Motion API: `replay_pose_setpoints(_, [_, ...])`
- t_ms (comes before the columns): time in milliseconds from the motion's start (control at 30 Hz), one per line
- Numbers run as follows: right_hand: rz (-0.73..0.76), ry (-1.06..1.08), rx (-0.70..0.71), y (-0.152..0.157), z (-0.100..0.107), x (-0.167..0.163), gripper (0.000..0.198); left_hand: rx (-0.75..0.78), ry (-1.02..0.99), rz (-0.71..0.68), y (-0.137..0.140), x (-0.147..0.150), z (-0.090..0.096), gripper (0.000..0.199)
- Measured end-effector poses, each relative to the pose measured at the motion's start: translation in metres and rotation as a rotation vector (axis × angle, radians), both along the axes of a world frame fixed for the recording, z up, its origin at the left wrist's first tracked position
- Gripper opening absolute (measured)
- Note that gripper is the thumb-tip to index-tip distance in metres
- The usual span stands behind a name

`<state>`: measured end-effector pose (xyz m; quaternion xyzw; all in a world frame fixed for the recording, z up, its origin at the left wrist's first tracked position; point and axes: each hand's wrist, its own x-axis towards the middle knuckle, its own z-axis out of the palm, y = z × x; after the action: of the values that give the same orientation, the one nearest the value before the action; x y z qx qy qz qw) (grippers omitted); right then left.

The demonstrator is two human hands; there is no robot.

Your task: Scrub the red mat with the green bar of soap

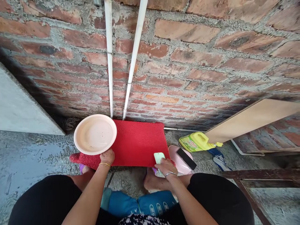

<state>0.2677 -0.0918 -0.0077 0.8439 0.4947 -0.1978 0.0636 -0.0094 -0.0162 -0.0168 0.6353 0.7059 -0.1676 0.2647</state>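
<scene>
A red mat (pixel 140 142) with a towel-like texture is spread out in front of me, its left end bunched beneath a pale pink basin (pixel 97 132). My left hand (pixel 107 157) is closed at the basin's near right rim, over the mat's front edge. Whether it grips the rim or the cloth, I cannot tell. Over the mat's near right corner, my right hand (pixel 167 167) has its fingers around a flat, pale green piece with rounded corners (pixel 159 157). Its underside is hidden.
Right of the mat lie a pink dish (pixel 173 153), a black phone (pixel 187 158) and a yellow detergent jug (pixel 195 142). A board (pixel 253 120) leans on the brick wall (pixel 187 78). Two white pipes (pixel 133 59) run down it. Wet floor (pixel 35 159) spreads left.
</scene>
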Motion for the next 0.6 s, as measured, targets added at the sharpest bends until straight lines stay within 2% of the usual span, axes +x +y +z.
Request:
replay_pose_setpoints(133, [0.007, 0.009, -0.023, -0.001, 0.003, 0.004, 0.034, 0.016, -0.022, -0.031, 0.002, 0.003, -0.003, 0.034])
replay_pose_setpoints(267, [0.126, 0.072, -0.042, 0.005, -0.003, -0.017, 0.026, -0.010, -0.042, -0.036, 0.002, 0.002, -0.009, 0.037])
replay_pose_setpoints(333, [0.167, 0.087, -0.067, 0.006, -0.005, -0.014, 0.026, -0.022, -0.037, -0.041, 0.002, 0.001, -0.011, 0.038])
replay_pose_setpoints(433, [0.097, 0.053, -0.104, 0.001, -0.002, 0.024, 0.026, -0.032, -0.025, -0.042, 0.002, 0.001, -0.011, 0.037])
replay_pose_setpoints(533, [-0.067, -0.032, -0.110, -0.007, 0.004, 0.075, 0.022, -0.055, -0.024, -0.019, -0.001, 0.004, -0.006, 0.038])
replay_pose_setpoints(600, [-0.149, -0.033, -0.095, -0.005, 0.006, 0.092, 0.022, -0.067, -0.028, -0.008, -0.003, 0.006, -0.003, 0.039])
